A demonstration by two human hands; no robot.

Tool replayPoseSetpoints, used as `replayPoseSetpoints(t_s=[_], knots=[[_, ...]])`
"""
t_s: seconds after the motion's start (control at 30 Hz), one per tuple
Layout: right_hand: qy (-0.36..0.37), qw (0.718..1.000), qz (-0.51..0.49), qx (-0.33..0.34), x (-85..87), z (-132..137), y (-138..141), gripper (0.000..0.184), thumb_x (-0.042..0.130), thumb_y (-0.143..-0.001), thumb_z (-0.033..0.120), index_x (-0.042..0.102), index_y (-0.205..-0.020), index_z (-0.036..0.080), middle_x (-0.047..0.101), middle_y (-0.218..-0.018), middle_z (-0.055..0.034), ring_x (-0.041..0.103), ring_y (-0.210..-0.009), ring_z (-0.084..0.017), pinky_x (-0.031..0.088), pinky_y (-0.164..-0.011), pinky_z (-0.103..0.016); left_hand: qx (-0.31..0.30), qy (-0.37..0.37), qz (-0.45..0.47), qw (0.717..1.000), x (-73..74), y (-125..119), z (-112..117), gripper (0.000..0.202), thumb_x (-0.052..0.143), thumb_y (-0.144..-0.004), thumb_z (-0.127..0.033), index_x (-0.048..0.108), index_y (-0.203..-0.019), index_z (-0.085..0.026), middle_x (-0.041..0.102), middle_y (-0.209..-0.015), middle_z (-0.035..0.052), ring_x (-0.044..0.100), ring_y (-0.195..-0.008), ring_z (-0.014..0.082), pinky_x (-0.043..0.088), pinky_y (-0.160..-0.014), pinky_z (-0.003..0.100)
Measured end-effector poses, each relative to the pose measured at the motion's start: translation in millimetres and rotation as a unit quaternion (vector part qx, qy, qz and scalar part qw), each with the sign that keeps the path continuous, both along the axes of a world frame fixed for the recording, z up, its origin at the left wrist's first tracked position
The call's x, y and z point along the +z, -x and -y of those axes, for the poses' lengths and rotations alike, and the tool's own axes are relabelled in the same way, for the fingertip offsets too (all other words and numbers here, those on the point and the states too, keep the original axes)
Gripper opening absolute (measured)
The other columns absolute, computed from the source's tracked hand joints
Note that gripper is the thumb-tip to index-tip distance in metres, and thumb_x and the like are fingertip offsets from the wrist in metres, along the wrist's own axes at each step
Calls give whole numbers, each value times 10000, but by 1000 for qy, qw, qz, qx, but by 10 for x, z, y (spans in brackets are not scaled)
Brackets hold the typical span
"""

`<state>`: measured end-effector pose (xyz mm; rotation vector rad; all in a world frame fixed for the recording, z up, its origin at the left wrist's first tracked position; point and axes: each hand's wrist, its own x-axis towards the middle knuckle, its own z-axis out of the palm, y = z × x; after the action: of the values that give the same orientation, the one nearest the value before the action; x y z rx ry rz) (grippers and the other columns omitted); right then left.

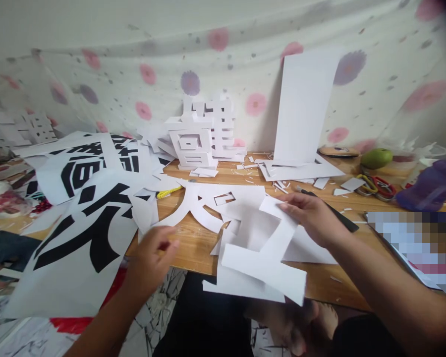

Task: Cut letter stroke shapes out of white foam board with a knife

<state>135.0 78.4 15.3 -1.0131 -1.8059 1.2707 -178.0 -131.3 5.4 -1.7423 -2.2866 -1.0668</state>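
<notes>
White cut-out point(271, 265) over front edge of desk point(186, 250); right hand point(310, 214) pinching top corner. Left hand point(156, 254) loosely parted, nothing visible held. One-corner grip could let overhanging end sag, crease.

Plain black clothing point(204, 317) shows at six o'clock and a second black patch point(371, 338) near five, while the left hand point(154, 255) and left forearm point(113, 307) toward eight, the right hand point(314, 215) and right forearm point(390, 277) toward four, and the foot point(327, 318) between four and five are bare.
</notes>
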Motion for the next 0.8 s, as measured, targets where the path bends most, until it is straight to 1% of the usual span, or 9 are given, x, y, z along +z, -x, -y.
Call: replayPoseSetpoints(t_s=[0.03,0.1,0.23,0.3,0.37,0.53,0.67,0.73,0.8], knots=[[13,1000,5,7,-57,-22,77,393,690,-759,550,707,-899,183,708,-816,-47,608,-653,-171,457,-563,-265,-58,17,12,998,-35,-127,-1,204,539,-885,-354,621,-1025,-231,673,-943,30,636,-787,178,538,-693,289],[22,999,19,17,-161,-26,201,365,675,-759,532,691,-867,183,691,-754,-33,583,-608,-162,438,-545,-265,-125,24,20,992,-112,-347,-13,171,549,-885,-287,614,-1035,-235,680,-942,23,645,-841,177,540,-735,290],[15,999,42,28,-304,-23,308,316,627,-782,492,664,-925,213,682,-783,-20,586,-658,-178,440,-580,-278,-180,88,40,979,-253,-551,-55,397,681,-788,-236,572,-1169,-241,656,-1149,56,632,-1017,218,530,-867,343],[0,998,59,25,-330,-45,317,283,633,-779,463,672,-920,221,676,-807,-23,587,-711,-191,438,-619,-287,-185,117,39,975,-301,-558,-76,495,744,-729,-236,575,-1194,-246,637,-1199,67,610,-1082,250,509,-923,384],[-16,997,75,18,-326,-65,319,249,648,-770,432,687,-899,223,668,-813,-23,578,-747,-201,431,-656,-296,-179,127,37,975,-325,-546,-100,525,767,-696,-229,589,-1189,-245,630,-1209,73,591,-1116,272,491,-955,417],[-23,995,94,27,-226,-32,326,225,627,-783,391,696,-905,216,674,-801,-25,573,-730,-205,424,-670,-315,-159,175,64,969,-296,-542,-167,509,715,-718,-182,596,-1212,-228,619,-1227,89,582,-1131,278,483,-965,440],[-11,995,90,52,-114,7,299,246,631,-794,394,708,-935,208,702,-854,-44,608,-782,-220,456,-704,-330,-150,172,89,970,-270,-562,-202,476,696,-719,-138,621,-1178,-241,643,-1162,63,609,-1073,248,496,-938,401],[-1,994,79,75,-39,14,251,261,638,-802,411,709,-948,207,712,-900,-47,626,-797,-214,475,-705,-321,-151,149,93,973,-259,-568,-214,429,698,-711,-123,644,-1117,-251,649,-1119,47,619,-1029,230,508,-899,363],[9,994,55,89,58,27,175,253,648,-814,430,704,-910,203,703,-872,-37,624,-751,-189,478,-669,-294,-157,116,90,977,-246,-566,-224,405,685,-726,-129,639,-1104,-266,649,-1076,32,626,-950,204,518,-843,329]])
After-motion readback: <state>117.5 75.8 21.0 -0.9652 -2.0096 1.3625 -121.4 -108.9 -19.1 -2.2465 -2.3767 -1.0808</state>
